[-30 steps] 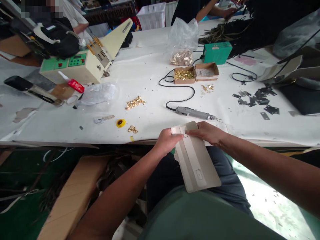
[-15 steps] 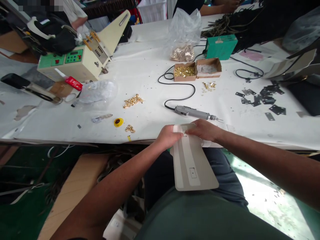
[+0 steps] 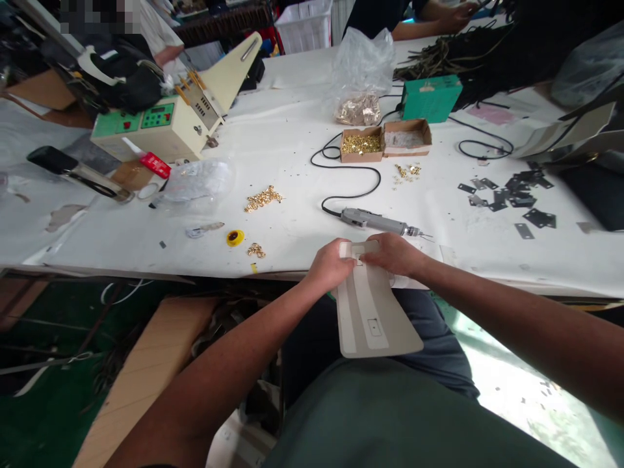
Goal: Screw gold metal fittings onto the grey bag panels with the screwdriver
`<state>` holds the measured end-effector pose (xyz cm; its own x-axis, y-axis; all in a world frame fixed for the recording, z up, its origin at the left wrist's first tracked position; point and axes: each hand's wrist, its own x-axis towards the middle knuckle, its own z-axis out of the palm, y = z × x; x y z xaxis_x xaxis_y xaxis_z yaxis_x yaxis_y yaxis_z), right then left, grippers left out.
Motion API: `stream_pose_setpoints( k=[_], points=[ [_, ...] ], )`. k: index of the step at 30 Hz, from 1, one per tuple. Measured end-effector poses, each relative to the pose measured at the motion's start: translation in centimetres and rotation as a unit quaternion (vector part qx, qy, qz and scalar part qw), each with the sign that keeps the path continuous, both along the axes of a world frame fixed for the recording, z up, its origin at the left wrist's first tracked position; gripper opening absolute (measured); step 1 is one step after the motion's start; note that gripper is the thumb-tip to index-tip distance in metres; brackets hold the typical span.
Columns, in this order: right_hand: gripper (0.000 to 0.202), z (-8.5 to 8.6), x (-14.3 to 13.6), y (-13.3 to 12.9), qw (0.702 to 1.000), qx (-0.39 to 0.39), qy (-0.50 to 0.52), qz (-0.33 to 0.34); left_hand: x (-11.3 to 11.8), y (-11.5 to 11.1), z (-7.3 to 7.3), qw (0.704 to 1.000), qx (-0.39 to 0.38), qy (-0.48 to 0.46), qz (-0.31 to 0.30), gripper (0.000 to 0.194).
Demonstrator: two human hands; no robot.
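Both hands meet at the near edge of the worktop, at about six o'clock in the view; the left hand pinches the top left corner of a flat beige panel, fingers curled over its edge; the right hand grips the top right of the same panel, its fingertips pressed down beside a small cut-out near the top; the panel hangs from the worktop edge down over the person's lap, widening toward its lower end, with a second small square slot low on its raised centre strip.

Just beyond the hands, at twelve o'clock from them, an electric screwdriver lies on its side, its black cord looping away toward a cardboard box of gold pieces; a second, paler box touches it on the right; a green box stands behind them. At ten o'clock from the hands lie a yellow ring and a loose heap of gold fittings; at two o'clock, dark metal plates are scattered; far at ten o'clock stands a cream machine.
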<state>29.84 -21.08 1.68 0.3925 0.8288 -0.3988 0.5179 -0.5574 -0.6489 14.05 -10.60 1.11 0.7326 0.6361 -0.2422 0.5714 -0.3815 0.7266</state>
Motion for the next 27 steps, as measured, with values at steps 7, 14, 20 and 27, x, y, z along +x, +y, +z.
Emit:
stream_pose_setpoints(
  k=[7, 14, 20, 27],
  points=[
    [0.008, 0.1, -0.1, 0.2, 0.999, 0.003, 0.037, -0.005, -0.6, -0.1, 0.5, 0.973, 0.221, -0.019, -0.063, 0.061],
    [0.01, 0.4, -0.2, 0.6, 1.0, 0.025, 0.011, -0.008, -0.9, 0.3, -1.2, 0.958, 0.224, -0.12, -0.13, 0.019],
    [0.043, 0.9, 0.3, -0.8, 0.995, 0.072, -0.058, -0.022, -1.1, 0.7, -1.9, 0.963, 0.209, -0.127, -0.113, 0.022],
    [0.025, 1.8, 7.7, -1.4, 0.969, 0.143, -0.144, -0.14, -0.9, 1.0, -1.8, 0.97, 0.187, -0.124, -0.097, 0.021]
  ],
)
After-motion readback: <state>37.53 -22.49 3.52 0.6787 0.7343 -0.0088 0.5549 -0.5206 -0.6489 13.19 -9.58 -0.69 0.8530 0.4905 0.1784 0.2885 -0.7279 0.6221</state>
